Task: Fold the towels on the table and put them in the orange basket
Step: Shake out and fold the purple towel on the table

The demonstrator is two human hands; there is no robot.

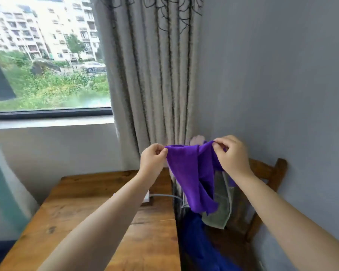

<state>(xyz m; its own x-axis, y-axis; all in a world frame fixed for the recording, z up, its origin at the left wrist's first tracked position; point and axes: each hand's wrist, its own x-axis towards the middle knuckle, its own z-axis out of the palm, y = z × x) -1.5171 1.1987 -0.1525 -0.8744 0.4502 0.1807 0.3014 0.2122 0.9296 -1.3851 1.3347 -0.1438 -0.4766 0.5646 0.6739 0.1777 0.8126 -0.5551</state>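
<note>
A purple towel [192, 173] hangs in the air between my hands, above the right edge of the wooden table [98, 208]. My left hand [153, 159] pinches its upper left corner. My right hand [231, 155] pinches the upper right corner, where the cloth is bunched. The towel's lower end dangles loose beside the table. A blue cloth [200, 243] and a pale grey-green towel [221, 204] lie on the wooden chair [266, 178] at the right. No orange basket is in view.
A white power adapter [146, 198] with a grey cable lies on the table near its right edge. A patterned curtain [155, 75] hangs behind, a window is at the left, and a grey wall closes the right side.
</note>
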